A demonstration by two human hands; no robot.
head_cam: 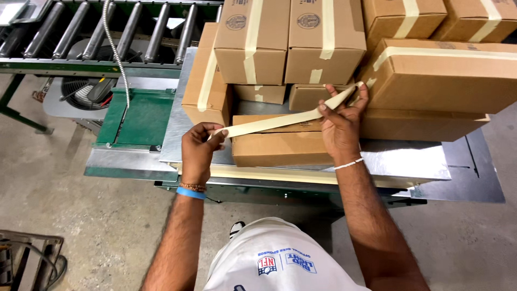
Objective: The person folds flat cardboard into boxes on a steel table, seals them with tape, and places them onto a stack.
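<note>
A long strip of tan paper tape point(280, 118) stretches between my two hands above a low brown cardboard box point(280, 148) on a metal table point(409, 161). My left hand point(200, 148) pinches the strip's near end at the box's left corner. My right hand point(340, 121) holds the far end up by the edge of a large taped box point(447, 75) on the right. The strip slopes upward from left to right.
Several taped cardboard boxes point(291, 43) are stacked at the back of the table, one standing on end at the left point(207, 81). A roller conveyor point(107, 32) and a fan point(81, 89) lie at the upper left. Concrete floor point(81, 226) surrounds the table.
</note>
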